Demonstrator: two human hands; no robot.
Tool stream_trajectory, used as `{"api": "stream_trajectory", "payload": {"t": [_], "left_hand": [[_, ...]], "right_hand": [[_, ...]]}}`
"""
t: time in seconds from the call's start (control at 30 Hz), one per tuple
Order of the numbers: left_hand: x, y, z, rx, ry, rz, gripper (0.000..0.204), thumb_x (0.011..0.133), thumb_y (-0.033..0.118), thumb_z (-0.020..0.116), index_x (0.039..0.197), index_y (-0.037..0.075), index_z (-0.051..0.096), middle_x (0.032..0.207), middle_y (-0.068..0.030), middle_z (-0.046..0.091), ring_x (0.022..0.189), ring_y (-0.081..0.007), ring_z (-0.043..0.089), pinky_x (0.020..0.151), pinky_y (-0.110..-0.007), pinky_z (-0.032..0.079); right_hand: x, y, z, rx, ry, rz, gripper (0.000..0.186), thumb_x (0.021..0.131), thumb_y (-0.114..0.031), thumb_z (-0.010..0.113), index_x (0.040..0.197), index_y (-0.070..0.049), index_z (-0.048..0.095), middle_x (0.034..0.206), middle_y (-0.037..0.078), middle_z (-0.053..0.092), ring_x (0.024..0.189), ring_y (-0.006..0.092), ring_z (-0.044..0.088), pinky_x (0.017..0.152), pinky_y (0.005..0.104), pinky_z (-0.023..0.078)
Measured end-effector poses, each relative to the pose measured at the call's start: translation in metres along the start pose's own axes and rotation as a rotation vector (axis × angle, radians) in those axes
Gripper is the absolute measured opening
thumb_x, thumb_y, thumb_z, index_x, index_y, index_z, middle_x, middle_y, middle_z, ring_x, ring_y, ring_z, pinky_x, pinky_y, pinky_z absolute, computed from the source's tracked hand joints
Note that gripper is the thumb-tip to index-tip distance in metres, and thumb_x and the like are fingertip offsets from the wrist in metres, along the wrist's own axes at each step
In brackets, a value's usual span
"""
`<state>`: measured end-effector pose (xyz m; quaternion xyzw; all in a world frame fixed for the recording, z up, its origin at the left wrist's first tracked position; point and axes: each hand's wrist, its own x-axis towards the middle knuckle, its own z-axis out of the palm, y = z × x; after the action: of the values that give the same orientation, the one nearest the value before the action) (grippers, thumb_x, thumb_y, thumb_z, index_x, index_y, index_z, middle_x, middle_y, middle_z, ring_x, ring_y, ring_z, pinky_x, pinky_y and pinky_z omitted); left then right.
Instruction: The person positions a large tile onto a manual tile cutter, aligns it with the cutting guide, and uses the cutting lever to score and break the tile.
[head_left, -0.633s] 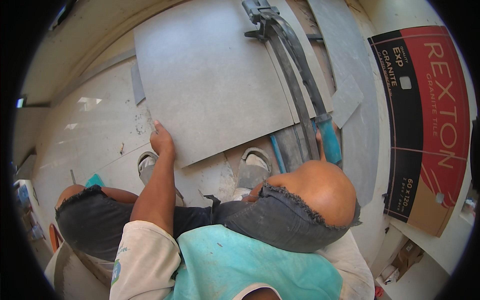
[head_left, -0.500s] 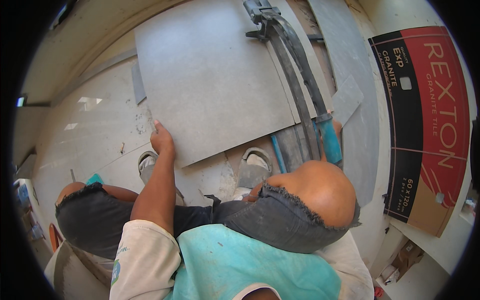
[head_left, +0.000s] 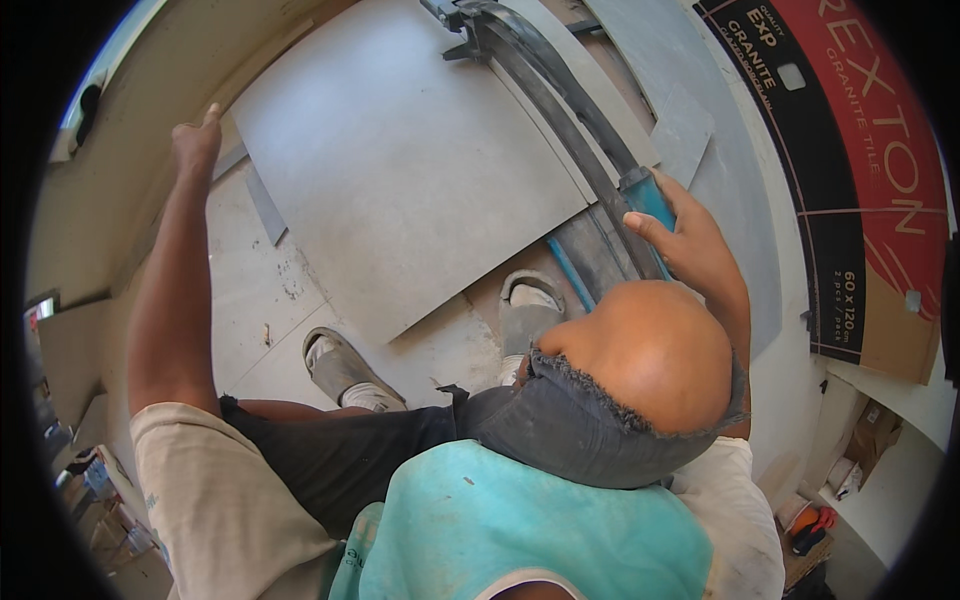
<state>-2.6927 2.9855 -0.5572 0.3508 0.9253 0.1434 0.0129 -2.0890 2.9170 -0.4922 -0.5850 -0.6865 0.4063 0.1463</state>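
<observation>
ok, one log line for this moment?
left hand: beyond left edge of grey tile | right hand: gripping blue handle | grey tile: beneath cutter rail

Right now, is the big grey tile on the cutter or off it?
On: the black rail crosses above the tile, and the cutter's blue-edged base shows beyond the tile's near edge.

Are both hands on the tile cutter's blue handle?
No, the right hand is at the blue handle; the left hand is apart, near the grey tile.
</observation>
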Motion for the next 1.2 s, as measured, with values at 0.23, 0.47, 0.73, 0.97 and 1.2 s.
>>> {"api": "stream_trajectory", "payload": {"t": [0.23, 0.47, 0.73, 0.97, 1.2], "left_hand": [[0.016, -0.023, -0.079, 0.465, -0.004, 0.483, 0.066, 0.087, 0.050, 0.055, 0.129, 0.001, 0.045, 0.116, -0.0245, 0.059, 0.110, -0.0378, 0.056, 0.092, -0.045, 0.043], [-0.040, -0.068, -0.051, 0.457, -0.171, 0.511, 0.062, 0.087, 0.045, 0.058, 0.128, 0.001, 0.043, 0.100, -0.0187, 0.064, 0.098, -0.0368, 0.060, 0.085, -0.046, 0.045], [-0.062, -0.067, -0.055, 0.403, -0.279, 0.553, 0.064, 0.086, 0.041, 0.062, 0.127, -0.003, 0.042, 0.077, -0.0160, 0.063, 0.083, -0.0348, 0.062, 0.076, -0.044, 0.046], [-0.063, -0.054, -0.048, 0.361, -0.321, 0.571, 0.062, 0.086, 0.037, 0.063, 0.127, -0.005, 0.042, 0.072, -0.0132, 0.059, 0.073, -0.0303, 0.060, 0.070, -0.041, 0.047], [-0.064, -0.053, -0.044, 0.385, -0.317, 0.597, 0.063, 0.086, 0.036, 0.064, 0.127, -0.007, 0.044, 0.074, -0.0129, 0.059, 0.073, -0.0284, 0.061, 0.070, -0.039, 0.047]], "right_hand": [[-0.024, 0.002, -0.003, -0.045, 0.048, 0.068, 0.058, 0.083, -0.029, 0.064, 0.129, 0.003, 0.049, 0.117, 0.024, 0.059, 0.109, 0.0314, 0.058, 0.094, 0.0371, 0.043], [-0.054, 0.015, -0.010, -0.070, 0.062, 0.183, 0.067, 0.081, -0.032, 0.066, 0.133, 0.004, 0.044, 0.127, 0.027, 0.052, 0.121, 0.0351, 0.051, 0.101, 0.0366, 0.038], [-0.090, 0.036, -0.024, -0.031, 0.070, 0.170, 0.066, 0.080, -0.031, 0.067, 0.133, 0.001, 0.046, 0.126, 0.022, 0.055, 0.116, 0.0306, 0.055, 0.099, 0.0346, 0.039], [-0.127, 0.053, -0.032, -0.021, 0.114, 0.284, 0.065, 0.078, -0.032, 0.069, 0.134, -0.008, 0.048, 0.121, 0.020, 0.059, 0.109, 0.0290, 0.058, 0.097, 0.0334, 0.040], [-0.154, 0.068, -0.036, 0.043, 0.122, 0.317, 0.065, 0.076, -0.028, 0.071, 0.134, -0.008, 0.049, 0.123, 0.020, 0.059, 0.110, 0.0293, 0.057, 0.097, 0.0327, 0.040]]}}
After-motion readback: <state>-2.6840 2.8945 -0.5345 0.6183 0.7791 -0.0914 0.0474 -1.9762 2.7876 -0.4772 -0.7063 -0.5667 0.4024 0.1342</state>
